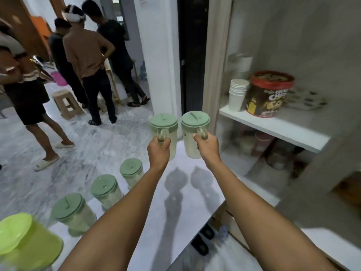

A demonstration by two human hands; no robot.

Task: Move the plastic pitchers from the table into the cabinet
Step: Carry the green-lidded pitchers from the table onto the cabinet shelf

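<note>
I have both arms stretched out ahead of me, in the middle of the frame; my left hand [159,151] is wrapped tight around the handle of a translucent plastic pitcher with a pale green round lid [163,132], and my right hand [207,148] is clamped the same way on the handle of a second translucent green-lidded pitcher [194,133]. The two pitchers hang upright, side by side and almost touching, above the far end of the white table [183,202]; their shadows fall on the tabletop just below them.

Three more green-lidded plastic pitchers stand on the table along its left edge, in a diagonal row in the lower left: the nearest [73,214], the middle one [106,190] and the farthest [131,172]; each stands apart from its neighbour. At the bottom left corner sits a stack of lime-green plastic plates [23,237] (blurred, so I cannot count them).

The open cabinet [214,65] fills the right side of the frame; its white shelf [273,126] carries a stack of white paper cups [237,94] just beside a red and brown round cereal tub [269,93]. The compartment under the shelf holds dim items I cannot make out.

In the upper left, several people [88,55] stand on the marbled floor near a beige plastic stool [66,103].
</note>
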